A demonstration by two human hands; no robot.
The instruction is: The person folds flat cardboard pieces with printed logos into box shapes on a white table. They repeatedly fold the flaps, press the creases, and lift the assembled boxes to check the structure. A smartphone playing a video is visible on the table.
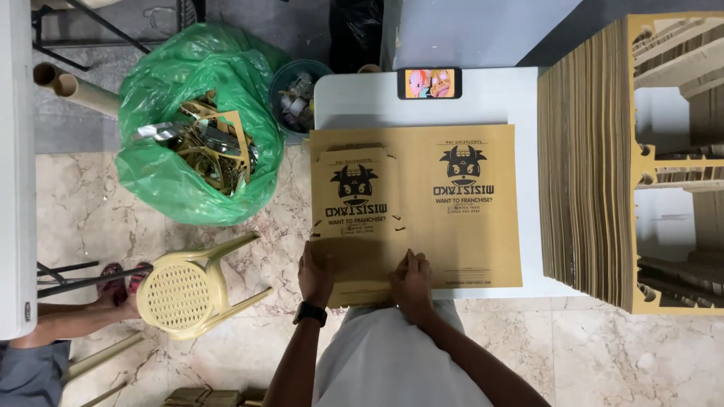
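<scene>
Nearest the person, the left hand (315,273) grips the near left edge of a flat brown cardboard box blank (359,218), fingers closed over it, while the right hand (412,283) pinches the same near edge just beside it. The blank reaches away from both hands across a larger printed cardboard sheet (467,203) on the white counter (490,94). Farther off, a phone (429,83) leans at the counter's back edge, and a tall stack of cardboard (584,158) stands to the right.
</scene>
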